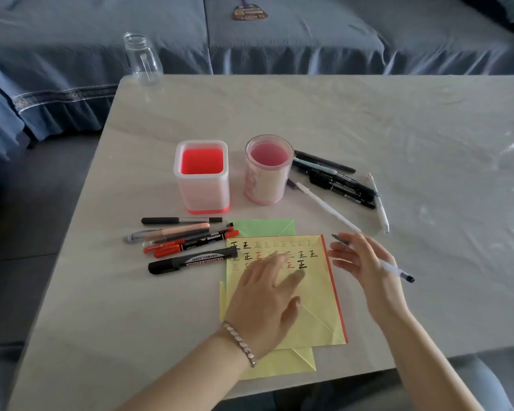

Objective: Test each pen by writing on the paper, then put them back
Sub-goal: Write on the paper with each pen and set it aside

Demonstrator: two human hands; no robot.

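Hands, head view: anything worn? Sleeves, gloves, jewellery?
No gloves or visible rings on the left grip or right grip. Both forearms are bare, no sleeves in frame. The left wrist carries a silver-coloured bracelet of chunky links; the right wrist is bare.

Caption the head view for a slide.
Left hand rests on the marked yellow paper while the right hand holds a white pen; square holder and round holder stand empty.
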